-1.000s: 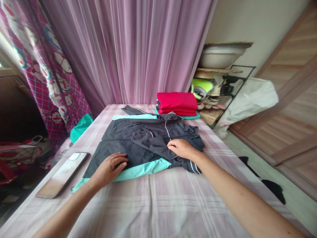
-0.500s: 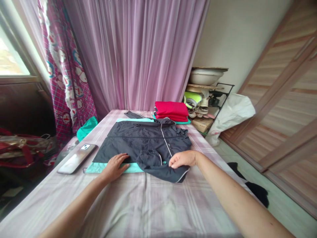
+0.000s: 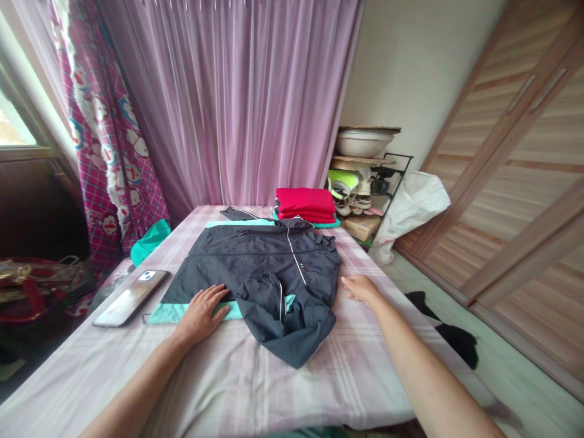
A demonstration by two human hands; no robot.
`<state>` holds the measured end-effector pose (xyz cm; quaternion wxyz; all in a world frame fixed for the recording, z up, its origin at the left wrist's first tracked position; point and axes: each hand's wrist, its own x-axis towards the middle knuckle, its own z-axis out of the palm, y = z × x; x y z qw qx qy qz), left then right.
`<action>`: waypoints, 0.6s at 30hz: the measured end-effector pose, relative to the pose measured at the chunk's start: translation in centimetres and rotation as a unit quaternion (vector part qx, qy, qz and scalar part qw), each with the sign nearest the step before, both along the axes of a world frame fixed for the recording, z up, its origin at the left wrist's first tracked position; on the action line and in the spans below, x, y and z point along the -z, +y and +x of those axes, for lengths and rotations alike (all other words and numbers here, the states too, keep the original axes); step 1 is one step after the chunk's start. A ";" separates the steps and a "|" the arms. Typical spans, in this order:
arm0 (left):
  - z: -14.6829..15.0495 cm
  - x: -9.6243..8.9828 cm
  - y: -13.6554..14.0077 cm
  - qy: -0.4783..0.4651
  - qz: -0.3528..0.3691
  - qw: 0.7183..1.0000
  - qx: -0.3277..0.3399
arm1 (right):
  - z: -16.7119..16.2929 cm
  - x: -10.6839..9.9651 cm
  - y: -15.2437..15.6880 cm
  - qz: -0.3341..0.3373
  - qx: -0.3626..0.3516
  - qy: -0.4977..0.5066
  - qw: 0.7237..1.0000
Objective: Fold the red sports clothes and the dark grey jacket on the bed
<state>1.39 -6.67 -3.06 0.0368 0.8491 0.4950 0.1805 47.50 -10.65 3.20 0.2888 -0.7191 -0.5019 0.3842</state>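
Note:
A dark jacket (image 3: 237, 255) with mint-green lining and white piping lies spread on the cloth-covered surface (image 3: 205, 389). Its near sleeve (image 3: 292, 331) is bent over toward me in a loose, crumpled fold. My left hand (image 3: 203, 310) rests flat on the hem and its mint strip, fingers stretched out. Just off the jacket's right edge, my right hand (image 3: 360, 288) hovers low over the cloth. Its fingers are loosely curled, a little apart, and hold nothing.
A stack of folded red clothes (image 3: 305, 204) sits at the back. On the left edge lies a phone (image 3: 132, 298), near a green cloth (image 3: 150, 241). Beyond the right side stand a shoe rack (image 3: 396, 182), a white bag (image 3: 415, 204) and a wooden wardrobe (image 3: 515, 182).
My right hand has let go of the jacket sleeve and moved right. The sleeve now bulges nearer to me. My left hand stays on the hem while the view has shifted slightly.

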 end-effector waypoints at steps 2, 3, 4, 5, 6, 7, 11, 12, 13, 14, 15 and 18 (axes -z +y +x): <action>0.1 -0.2 -0.1 0.003 -0.001 1.000 0.001 | -0.5 0.9 -0.3 -0.019 0.042 0.041 0.998; 0.1 -0.3 -0.1 0.005 -0.003 1.000 0.000 | -1.0 1.2 -0.3 -0.026 0.065 0.064 0.995; 0.2 -0.4 -0.1 0.008 -0.005 1.000 -0.002 | -1.4 1.4 -0.2 -0.029 0.080 0.086 0.993; 0.3 -0.5 -0.2 0.011 -0.008 1.000 -0.005 | -1.9 1.5 -0.1 -0.028 0.092 0.108 0.990; 0.3 -0.6 -0.3 0.013 -0.010 1.000 -0.007 | -2.4 1.4 0.0 -0.022 0.100 0.130 0.986; 0.4 -0.7 -0.3 0.013 -0.012 1.000 -0.008 | -2.8 1.4 0.2 -0.013 0.105 0.151 0.983; 0.5 -0.9 -0.5 0.007 -0.009 1.000 -0.007 | -4.3 1.1 0.6 0.039 0.101 0.254 0.961; 0.6 -0.9 -0.6 0.008 -0.010 1.000 -0.007 | -4.7 1.1 0.7 0.057 0.099 0.288 0.951; 0.6 -0.9 -0.6 0.011 -0.012 1.000 -0.008 | -5.0 1.2 0.8 0.074 0.101 0.318 0.940; 0.6 -0.9 -0.6 0.015 -0.014 1.000 -0.010 | -5.2 1.3 0.9 0.086 0.108 0.336 0.932; 0.6 -0.9 -0.6 0.019 -0.016 1.000 -0.011 | -5.4 1.4 1.1 0.095 0.121 0.336 0.929; 0.7 -0.9 -0.6 0.030 -0.015 0.999 -0.012 | -5.2 1.7 1.3 0.138 0.182 0.218 0.949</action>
